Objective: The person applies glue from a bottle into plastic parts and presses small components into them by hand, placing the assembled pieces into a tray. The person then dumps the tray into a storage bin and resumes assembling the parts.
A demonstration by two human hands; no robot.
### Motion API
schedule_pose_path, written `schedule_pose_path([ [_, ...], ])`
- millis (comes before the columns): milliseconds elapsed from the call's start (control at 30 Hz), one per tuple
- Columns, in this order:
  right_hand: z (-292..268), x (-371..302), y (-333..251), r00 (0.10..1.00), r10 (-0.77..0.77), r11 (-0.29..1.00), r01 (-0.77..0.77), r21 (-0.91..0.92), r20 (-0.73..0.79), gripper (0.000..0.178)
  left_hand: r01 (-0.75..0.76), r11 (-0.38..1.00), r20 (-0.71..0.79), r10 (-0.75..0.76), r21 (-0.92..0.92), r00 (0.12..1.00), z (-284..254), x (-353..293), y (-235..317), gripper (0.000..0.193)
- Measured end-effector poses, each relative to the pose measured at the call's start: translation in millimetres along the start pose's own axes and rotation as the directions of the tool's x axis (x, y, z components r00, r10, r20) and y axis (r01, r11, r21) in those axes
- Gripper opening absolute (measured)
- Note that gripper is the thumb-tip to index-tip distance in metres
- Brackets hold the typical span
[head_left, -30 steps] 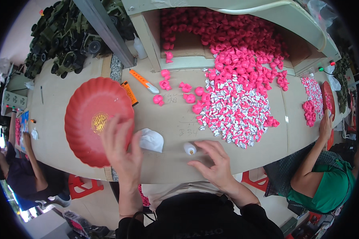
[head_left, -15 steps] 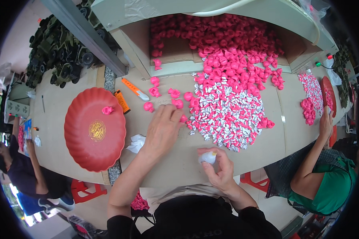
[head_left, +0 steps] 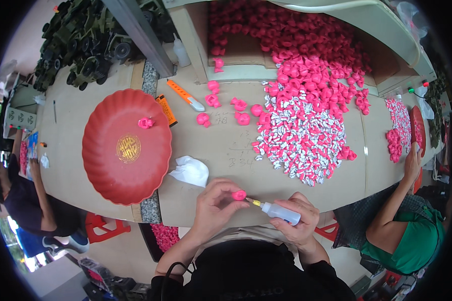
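Observation:
Between the thumb and fingers of my left hand [head_left: 217, 205] is a small pink plastic piece [head_left: 239, 195], held just above the near edge of the table. My right hand [head_left: 297, 219] is closed around a small white squeeze bottle [head_left: 281, 213] with a yellow collar and a thin nozzle. The bottle lies tilted, its nozzle tip pointing left, at or very near the pink piece; whether they touch I cannot tell. Beyond my hands spreads a heap of small pink-and-white pieces [head_left: 304, 143]. Several loose pink pieces [head_left: 240, 104] lie to its left.
A scalloped red tray [head_left: 98, 165] with one pink piece stands at left, near a crumpled white tissue [head_left: 191, 171]. An orange cutter [head_left: 186, 95] lies beyond. Pink pieces [head_left: 311, 75] spill from a shelf box at the back. Co-workers sit at left and right, one in a green shirt [head_left: 412, 241].
My left hand has come back from the loose pieces with a pink piece in it. My right hand has turned the bottle so its nozzle points at that piece. The view has shifted slightly.

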State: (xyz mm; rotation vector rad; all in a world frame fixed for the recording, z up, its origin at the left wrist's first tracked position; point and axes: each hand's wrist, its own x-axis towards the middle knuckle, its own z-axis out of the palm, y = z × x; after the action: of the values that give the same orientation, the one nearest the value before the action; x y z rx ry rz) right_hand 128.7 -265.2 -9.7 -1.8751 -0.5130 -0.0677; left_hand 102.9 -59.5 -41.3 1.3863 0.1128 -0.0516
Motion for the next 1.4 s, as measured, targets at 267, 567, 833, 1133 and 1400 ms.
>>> schedule_pose_path([
  [267,9,0,-3,0.999,0.042,0.999,-0.041,-0.027,0.024,0.036,-0.024,0.999,-0.027,0.025,0.023,0.999,-3,-2,-4,0.028],
  [567,10,2,-2,0.998,0.046,0.999,-0.046,-0.025,0.037,0.035,-0.03,0.995,-0.042,0.034,0.1,0.999,-1,-1,-3,0.028],
  [833,8,4,-2,0.999,0.007,1.0,-0.006,-0.026,0.047,0.035,-0.052,0.992,-0.072,0.06,0.115,0.996,1,-2,-4,0.026],
  [1133,6,3,-3,0.995,0.094,0.995,-0.093,-0.027,0.042,0.032,-0.058,0.997,-0.096,0.062,0.049,0.993,2,-2,-7,0.025],
  [1400,7,3,-3,0.997,0.051,0.999,-0.049,-0.019,0.064,0.033,-0.077,0.977,-0.128,0.104,0.198,0.986,2,-5,-15,0.027],
])
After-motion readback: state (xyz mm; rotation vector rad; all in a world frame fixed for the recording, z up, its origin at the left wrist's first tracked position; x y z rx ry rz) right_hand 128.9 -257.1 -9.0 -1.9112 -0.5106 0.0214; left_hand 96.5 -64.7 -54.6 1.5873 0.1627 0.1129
